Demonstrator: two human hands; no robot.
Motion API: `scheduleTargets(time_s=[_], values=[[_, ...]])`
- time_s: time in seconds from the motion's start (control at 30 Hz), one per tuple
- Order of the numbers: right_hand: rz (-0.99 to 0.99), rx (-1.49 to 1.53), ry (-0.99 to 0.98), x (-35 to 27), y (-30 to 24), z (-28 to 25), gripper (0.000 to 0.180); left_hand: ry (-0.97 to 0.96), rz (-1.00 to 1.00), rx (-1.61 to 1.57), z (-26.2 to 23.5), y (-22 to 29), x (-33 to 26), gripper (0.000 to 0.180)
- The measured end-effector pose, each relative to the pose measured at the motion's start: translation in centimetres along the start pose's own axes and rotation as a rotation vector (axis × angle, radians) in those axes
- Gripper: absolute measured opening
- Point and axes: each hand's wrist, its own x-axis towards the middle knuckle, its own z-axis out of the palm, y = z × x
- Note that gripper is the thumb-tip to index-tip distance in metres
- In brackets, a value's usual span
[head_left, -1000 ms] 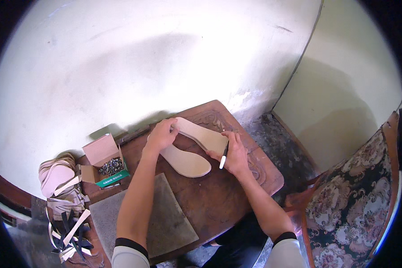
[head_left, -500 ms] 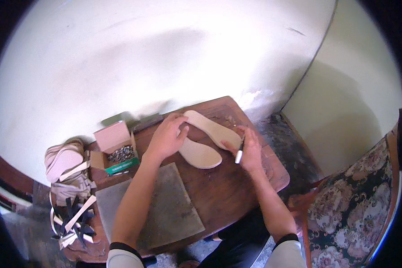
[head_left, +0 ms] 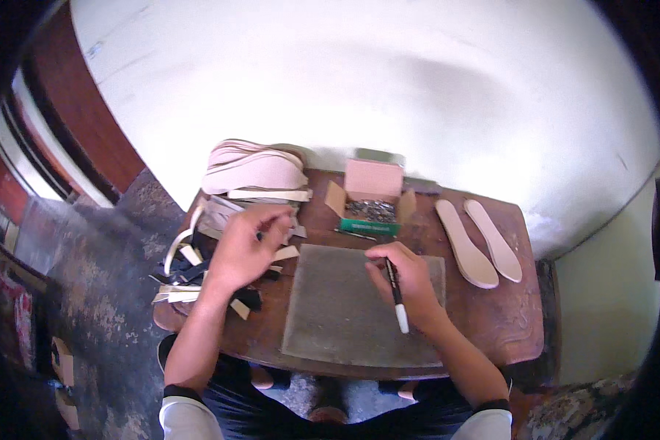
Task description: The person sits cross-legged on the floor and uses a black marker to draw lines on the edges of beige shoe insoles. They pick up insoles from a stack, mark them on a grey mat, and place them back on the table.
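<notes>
My left hand point(head_left: 246, 246) is over the pile of grey strap pieces point(head_left: 216, 209) at the table's left. Its fingers are bent and the thumb stands apart, with nothing seen between them. In my right hand point(head_left: 411, 282) is a black marker pen point(head_left: 396, 287) with a white end, held slanting above the grey board point(head_left: 345, 323). Black and cream strips point(head_left: 187, 264) lie loose beside my left forearm. Two beige shoe insoles point(head_left: 466, 246) rest side by side on the right of the table, apart from both hands.
A stack of pinkish-beige sole shapes point(head_left: 253, 170) stands at the back left. At the back middle, an open cardboard box point(head_left: 370, 225) with a green front holds many small metal pieces, a thin tool point(head_left: 356, 235) before it. The wooden table point(head_left: 491, 330) backs onto a white wall.
My view has swung left. Both hands have come away from the insoles, which now lie untouched on the right. My left hand has moved to the strap pile; the right keeps the pen.
</notes>
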Motion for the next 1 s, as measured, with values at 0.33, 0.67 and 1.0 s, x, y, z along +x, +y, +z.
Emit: scheduleTargets(time_s=[0.33,0.67,1.0], values=[[0.007,0.098,0.122,11.9,1.6,12.9,0.024,0.281,-0.53,0.207,-8.5,-16.1,5.0,0.05],[0.124,-0.229,0.146,12.8,5.6,16.5,0.037,0.288,-0.486,0.118,-5.9,-19.5,4.5,0.058],[0.196,0.015,0.215,13.9,3.1,16.0,0.035,0.48,-0.417,-0.084,-7.3,-19.7,4.4,0.04]])
